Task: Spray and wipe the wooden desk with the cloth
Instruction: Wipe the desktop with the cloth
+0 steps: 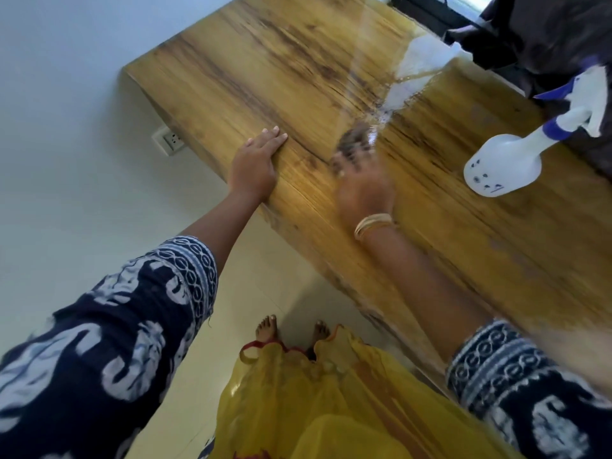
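Counting: two hands, one cloth, one spray bottle, one desk [447,260].
Left hand [255,160]: flat, fingers spread, pressing the desk's near edge, holding nothing.
Right hand [362,187]: blurred, over the desktop, fingers on the cloth [356,140]; grip unclear.
Spray bottle [516,154]: lying right of the hand, apart.

Soft daylight, window glare across the desk [298,77], right hand [362,183] motion-blurred, wide-angle tilt.

One wooden desk [298,77], one spray bottle [506,164], one cloth [356,139], two hands, one wall socket [168,140].
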`<state>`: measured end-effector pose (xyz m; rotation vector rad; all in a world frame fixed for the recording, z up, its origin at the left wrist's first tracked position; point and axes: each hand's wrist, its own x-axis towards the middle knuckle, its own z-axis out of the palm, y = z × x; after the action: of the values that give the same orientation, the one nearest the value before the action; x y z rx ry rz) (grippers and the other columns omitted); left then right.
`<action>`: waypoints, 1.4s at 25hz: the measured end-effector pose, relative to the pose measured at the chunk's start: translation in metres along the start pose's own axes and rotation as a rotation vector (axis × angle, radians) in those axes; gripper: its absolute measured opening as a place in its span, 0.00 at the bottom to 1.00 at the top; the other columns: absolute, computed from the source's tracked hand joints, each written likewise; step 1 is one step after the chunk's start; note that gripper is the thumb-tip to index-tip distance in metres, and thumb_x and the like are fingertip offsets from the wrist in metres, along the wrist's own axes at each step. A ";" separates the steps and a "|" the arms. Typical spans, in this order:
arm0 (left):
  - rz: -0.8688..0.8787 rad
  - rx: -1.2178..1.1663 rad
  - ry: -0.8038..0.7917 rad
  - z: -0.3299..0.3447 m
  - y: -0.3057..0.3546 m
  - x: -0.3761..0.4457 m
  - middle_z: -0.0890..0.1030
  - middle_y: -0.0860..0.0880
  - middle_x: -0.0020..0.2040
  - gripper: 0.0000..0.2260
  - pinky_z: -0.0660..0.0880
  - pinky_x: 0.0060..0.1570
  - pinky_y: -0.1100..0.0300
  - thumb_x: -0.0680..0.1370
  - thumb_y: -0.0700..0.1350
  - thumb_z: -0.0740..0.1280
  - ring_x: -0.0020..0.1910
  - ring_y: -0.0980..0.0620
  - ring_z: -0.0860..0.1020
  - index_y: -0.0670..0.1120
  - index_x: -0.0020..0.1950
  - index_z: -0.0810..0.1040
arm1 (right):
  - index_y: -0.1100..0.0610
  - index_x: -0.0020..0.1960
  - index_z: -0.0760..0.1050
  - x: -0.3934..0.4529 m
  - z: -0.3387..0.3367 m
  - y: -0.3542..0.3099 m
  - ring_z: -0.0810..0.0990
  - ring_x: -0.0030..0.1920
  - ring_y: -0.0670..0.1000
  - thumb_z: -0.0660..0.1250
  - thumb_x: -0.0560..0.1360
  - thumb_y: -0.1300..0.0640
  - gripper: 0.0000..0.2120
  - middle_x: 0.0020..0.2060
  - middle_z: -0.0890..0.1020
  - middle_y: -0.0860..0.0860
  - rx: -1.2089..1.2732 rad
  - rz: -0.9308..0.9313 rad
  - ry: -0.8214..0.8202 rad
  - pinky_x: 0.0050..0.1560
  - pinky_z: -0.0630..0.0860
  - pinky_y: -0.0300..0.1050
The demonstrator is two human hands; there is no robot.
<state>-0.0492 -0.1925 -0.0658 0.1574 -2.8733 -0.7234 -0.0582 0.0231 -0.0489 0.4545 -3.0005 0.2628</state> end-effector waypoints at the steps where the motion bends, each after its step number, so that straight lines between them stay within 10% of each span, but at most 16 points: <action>1: 0.001 0.002 -0.003 0.000 -0.001 0.001 0.68 0.49 0.75 0.24 0.56 0.74 0.54 0.78 0.36 0.54 0.76 0.51 0.63 0.48 0.73 0.71 | 0.48 0.70 0.72 -0.021 0.001 -0.016 0.69 0.70 0.61 0.60 0.76 0.52 0.23 0.71 0.71 0.56 -0.003 -0.182 -0.013 0.66 0.70 0.56; 4: 0.010 0.009 -0.008 -0.001 -0.002 0.000 0.68 0.48 0.75 0.24 0.56 0.74 0.54 0.77 0.35 0.56 0.75 0.51 0.63 0.48 0.73 0.70 | 0.48 0.68 0.75 -0.074 -0.005 -0.024 0.73 0.68 0.59 0.64 0.72 0.52 0.23 0.70 0.73 0.54 0.022 -0.649 -0.145 0.63 0.72 0.54; 7: 0.009 0.005 0.001 -0.003 0.001 0.000 0.68 0.48 0.75 0.26 0.57 0.75 0.52 0.75 0.34 0.56 0.75 0.51 0.63 0.47 0.73 0.70 | 0.47 0.67 0.75 -0.055 -0.015 0.023 0.72 0.69 0.58 0.60 0.76 0.50 0.20 0.71 0.72 0.53 0.025 -0.715 -0.148 0.66 0.71 0.54; 16: 0.006 0.008 0.030 0.000 0.000 -0.001 0.69 0.49 0.74 0.25 0.58 0.74 0.53 0.76 0.35 0.56 0.75 0.52 0.64 0.48 0.73 0.71 | 0.52 0.75 0.65 0.034 -0.007 0.066 0.60 0.75 0.60 0.58 0.80 0.56 0.23 0.76 0.62 0.57 -0.034 0.422 -0.004 0.73 0.61 0.54; 22: 0.026 0.008 0.029 0.002 -0.003 0.001 0.70 0.48 0.74 0.24 0.59 0.73 0.52 0.77 0.36 0.56 0.75 0.50 0.65 0.48 0.72 0.72 | 0.51 0.70 0.73 -0.041 0.004 -0.031 0.71 0.68 0.63 0.59 0.74 0.53 0.24 0.69 0.73 0.57 -0.006 -0.224 -0.042 0.64 0.70 0.57; 27: 0.038 -0.002 0.029 0.003 -0.005 0.000 0.70 0.48 0.73 0.22 0.61 0.73 0.50 0.78 0.39 0.56 0.74 0.49 0.65 0.48 0.72 0.72 | 0.47 0.67 0.75 -0.010 -0.002 0.010 0.74 0.67 0.59 0.61 0.78 0.52 0.19 0.70 0.73 0.55 -0.044 -0.568 -0.093 0.63 0.73 0.53; 35: 0.015 -0.022 0.047 0.003 -0.010 0.000 0.69 0.50 0.74 0.20 0.62 0.73 0.51 0.81 0.45 0.58 0.74 0.52 0.65 0.50 0.74 0.69 | 0.54 0.75 0.64 0.102 -0.010 0.111 0.61 0.74 0.62 0.55 0.82 0.56 0.22 0.75 0.64 0.60 -0.076 0.283 -0.054 0.73 0.62 0.56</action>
<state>-0.0491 -0.1997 -0.0734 0.1472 -2.8176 -0.7383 -0.1878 0.0998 -0.0443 0.0293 -3.1090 0.1579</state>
